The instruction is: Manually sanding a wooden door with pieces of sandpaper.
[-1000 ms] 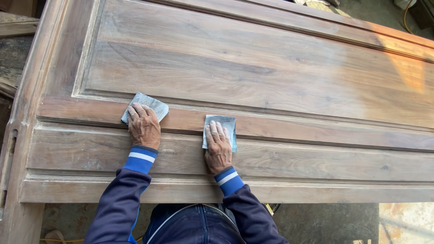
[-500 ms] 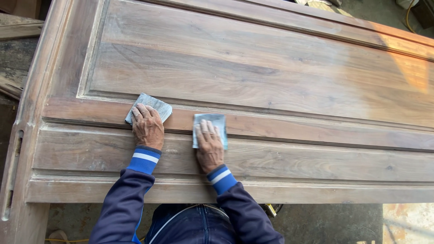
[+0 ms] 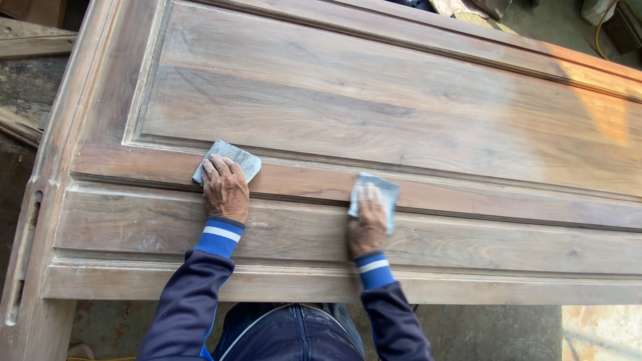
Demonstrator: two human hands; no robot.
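Observation:
A large wooden door panel (image 3: 374, 107) lies flat in front of me, with raised mouldings along its near side. My left hand (image 3: 225, 188) presses flat on a grey sheet of sandpaper (image 3: 235, 156) at the edge of the recessed panel. My right hand (image 3: 367, 224) presses a second grey sheet of sandpaper (image 3: 380, 188) against the long moulding rail (image 3: 508, 200), a hand's width or so to the right of the left hand. It looks blurred. Both arms wear dark blue sleeves with blue and white cuffs.
The door's left frame (image 3: 33, 220) has a slot cut in it. Rough planks (image 3: 27, 40) lie at the far left. A yellow cable (image 3: 602, 27) runs over the ground at the top right. Concrete floor (image 3: 488, 331) shows below the door's near edge.
My right hand slid its sandpaper left along the rail, then right to a spot farther right than before. My left hand and its sheet stayed in place.

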